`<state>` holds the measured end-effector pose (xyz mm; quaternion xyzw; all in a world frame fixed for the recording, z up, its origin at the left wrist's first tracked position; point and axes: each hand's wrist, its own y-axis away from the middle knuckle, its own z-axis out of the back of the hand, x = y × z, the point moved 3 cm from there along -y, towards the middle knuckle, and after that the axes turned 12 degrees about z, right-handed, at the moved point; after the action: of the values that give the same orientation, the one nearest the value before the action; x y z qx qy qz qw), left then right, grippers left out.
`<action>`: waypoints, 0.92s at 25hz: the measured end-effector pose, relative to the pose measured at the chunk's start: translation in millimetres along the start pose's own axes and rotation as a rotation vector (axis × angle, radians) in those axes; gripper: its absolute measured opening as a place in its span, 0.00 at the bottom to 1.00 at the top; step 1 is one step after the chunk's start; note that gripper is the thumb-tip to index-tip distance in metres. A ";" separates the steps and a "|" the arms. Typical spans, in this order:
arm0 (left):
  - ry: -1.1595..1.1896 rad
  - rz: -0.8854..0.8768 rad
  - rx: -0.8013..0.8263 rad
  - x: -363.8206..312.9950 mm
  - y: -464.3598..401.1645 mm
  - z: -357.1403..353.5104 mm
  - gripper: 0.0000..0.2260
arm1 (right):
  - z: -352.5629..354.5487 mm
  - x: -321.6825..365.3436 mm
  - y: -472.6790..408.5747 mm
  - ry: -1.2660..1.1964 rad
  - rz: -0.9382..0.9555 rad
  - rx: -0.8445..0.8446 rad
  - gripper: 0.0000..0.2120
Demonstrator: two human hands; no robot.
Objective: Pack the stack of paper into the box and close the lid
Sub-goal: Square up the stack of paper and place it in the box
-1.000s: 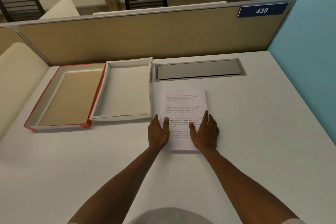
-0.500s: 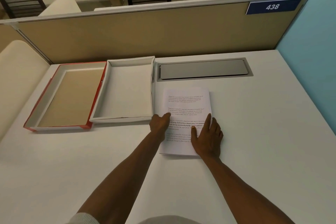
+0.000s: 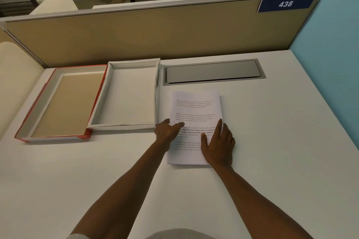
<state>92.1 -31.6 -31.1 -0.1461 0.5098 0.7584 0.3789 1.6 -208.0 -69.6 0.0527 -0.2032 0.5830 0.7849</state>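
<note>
A stack of printed white paper [image 3: 196,108] lies flat on the white desk, right of an open white box [image 3: 157,101]. The red lid [image 3: 25,122] lies upside down to the left of the box, touching it. My left hand [image 3: 168,132] is at the stack's left edge, thumb on top of the sheets and the other fingers down along the side. My right hand [image 3: 218,144] rests flat on the stack's lower right part, fingers spread. The stack still lies on the desk.
A grey cable flap [image 3: 211,72] is set into the desk behind the paper. A beige partition [image 3: 155,31] with a blue sign runs along the back. A blue wall [image 3: 334,44] stands at the right. Bare desk surface lies right of the paper.
My left hand has slid from the top of the stack to its left edge and curled around it. My right hand has stayed flat on the paper.
</note>
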 end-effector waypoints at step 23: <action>0.016 0.014 0.164 -34.4 3.5 -11.1 0.16 | 0.2 -4.0 0.6 -0.053 -0.036 -0.041 0.39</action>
<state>110.8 -56.7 -12.7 -0.1170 0.5742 0.7156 0.3801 0.1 -211.5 -71.0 0.0559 -0.2347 0.5628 0.7906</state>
